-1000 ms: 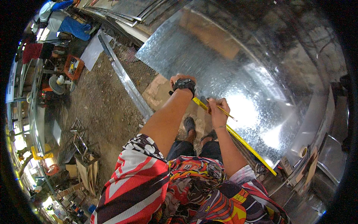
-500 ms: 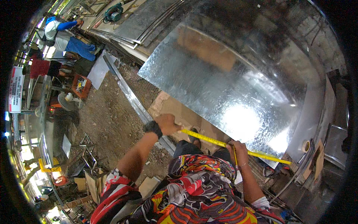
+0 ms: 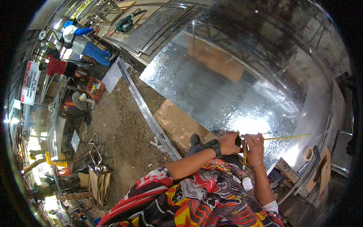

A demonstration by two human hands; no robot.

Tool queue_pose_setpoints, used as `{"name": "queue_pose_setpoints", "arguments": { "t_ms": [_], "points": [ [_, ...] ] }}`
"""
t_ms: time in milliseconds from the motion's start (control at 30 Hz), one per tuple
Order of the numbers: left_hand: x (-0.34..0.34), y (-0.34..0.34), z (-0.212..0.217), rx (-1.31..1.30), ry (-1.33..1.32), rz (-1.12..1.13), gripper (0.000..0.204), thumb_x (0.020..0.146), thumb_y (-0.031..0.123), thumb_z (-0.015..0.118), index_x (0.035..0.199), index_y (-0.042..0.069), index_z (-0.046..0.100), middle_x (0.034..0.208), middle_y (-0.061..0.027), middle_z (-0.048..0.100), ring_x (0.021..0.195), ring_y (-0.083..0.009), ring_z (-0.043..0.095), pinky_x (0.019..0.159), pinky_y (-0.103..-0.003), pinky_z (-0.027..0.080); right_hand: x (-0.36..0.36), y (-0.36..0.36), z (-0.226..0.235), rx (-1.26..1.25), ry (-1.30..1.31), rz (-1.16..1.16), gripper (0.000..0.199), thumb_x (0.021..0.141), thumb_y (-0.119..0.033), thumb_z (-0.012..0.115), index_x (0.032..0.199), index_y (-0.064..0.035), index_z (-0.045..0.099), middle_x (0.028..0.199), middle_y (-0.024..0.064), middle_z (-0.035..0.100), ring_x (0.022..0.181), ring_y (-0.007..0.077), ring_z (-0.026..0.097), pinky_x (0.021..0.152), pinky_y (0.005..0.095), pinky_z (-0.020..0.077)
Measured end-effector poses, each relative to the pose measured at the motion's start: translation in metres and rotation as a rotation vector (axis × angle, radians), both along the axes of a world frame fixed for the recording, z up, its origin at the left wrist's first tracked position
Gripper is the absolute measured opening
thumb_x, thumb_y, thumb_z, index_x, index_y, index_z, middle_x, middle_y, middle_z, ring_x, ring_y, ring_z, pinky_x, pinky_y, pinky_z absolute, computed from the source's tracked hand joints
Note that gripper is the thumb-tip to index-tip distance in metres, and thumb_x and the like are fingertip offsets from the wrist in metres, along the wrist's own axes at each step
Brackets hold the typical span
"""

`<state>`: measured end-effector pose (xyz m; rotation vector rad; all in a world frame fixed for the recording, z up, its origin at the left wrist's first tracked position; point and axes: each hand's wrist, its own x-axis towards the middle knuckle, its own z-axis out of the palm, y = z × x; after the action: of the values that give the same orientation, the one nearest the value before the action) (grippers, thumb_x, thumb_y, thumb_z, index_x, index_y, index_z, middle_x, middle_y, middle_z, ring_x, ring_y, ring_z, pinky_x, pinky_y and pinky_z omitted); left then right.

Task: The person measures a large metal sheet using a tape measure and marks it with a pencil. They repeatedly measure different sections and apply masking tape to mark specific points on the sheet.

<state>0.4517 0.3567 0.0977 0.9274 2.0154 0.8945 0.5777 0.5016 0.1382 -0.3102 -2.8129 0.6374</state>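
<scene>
My left hand, with a dark band at the wrist, is closed on the dark case of a tape measure. Right beside it, my right hand is closed around the tape measure too, its fingers partly hiding it. A thin yellow blade runs from there out to the right, over the shiny metal sheet. Below my right hand hangs a slim yellowish thing that I cannot make out. Both hands are at the sheet's near edge.
A brown board and a long metal channel lie left of the sheet. A tape roll is at the right. A green power tool rests on the far bench. Two people stand at the far left.
My left hand has moved right to meet my right hand. The yellow blade no longer spans between them; it now stretches only rightward, more level and farther out. The view has shifted a little.
</scene>
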Motion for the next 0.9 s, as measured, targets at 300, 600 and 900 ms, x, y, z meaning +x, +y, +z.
{"name": "queue_pose_setpoints", "arguments": {
  "t_ms": [300, 600, 900],
  "points": [
    [0.014, 0.086, -0.034, -0.167, 0.380, 0.084, 0.075, 0.083, 0.048, 0.081, 0.134, 0.000, 0.054, 0.136, -0.0220, 0.056, 0.130, -0.0420, 0.053, 0.107, -0.054, 0.048, 0.172, 0.148, -0.034, -0.197, 0.301, -0.698, 0.036, 0.111, -0.024, 0.053, 0.134, 0.0007, 0.064, 0.131, 0.0188, 0.067, 0.125, 0.0342, 0.061, 0.110, 0.0442, 0.0450],
    [0.028, 0.083, -0.053, -0.327, 0.582, 0.011, 0.072, 0.088, 0.043, 0.080, 0.143, 0.009, 0.048, 0.139, -0.0134, 0.049, 0.136, -0.0368, 0.046, 0.106, -0.056, 0.041, 0.365, 0.289, -0.145, -0.194, 0.425, -1.155, 0.069, 0.102, -0.043, 0.068, 0.146, 0.0063, 0.049, 0.146, 0.0301, 0.054, 0.133, 0.0418, 0.054, 0.111, 0.0497, 0.0439],
    [0.013, 0.090, -0.042, -0.298, 0.562, -0.088, 0.075, 0.089, 0.051, 0.078, 0.143, 0.008, 0.051, 0.135, -0.0204, 0.053, 0.126, -0.0389, 0.055, 0.102, -0.058, 0.044, 0.377, 0.333, -0.197, -0.071, 0.044, -1.166, 0.071, 0.096, -0.045, 0.071, 0.142, 0.0058, 0.052, 0.135, 0.0245, 0.062, 0.123, 0.0380, 0.060, 0.107, 0.0460, 0.0467]
  ]
}}
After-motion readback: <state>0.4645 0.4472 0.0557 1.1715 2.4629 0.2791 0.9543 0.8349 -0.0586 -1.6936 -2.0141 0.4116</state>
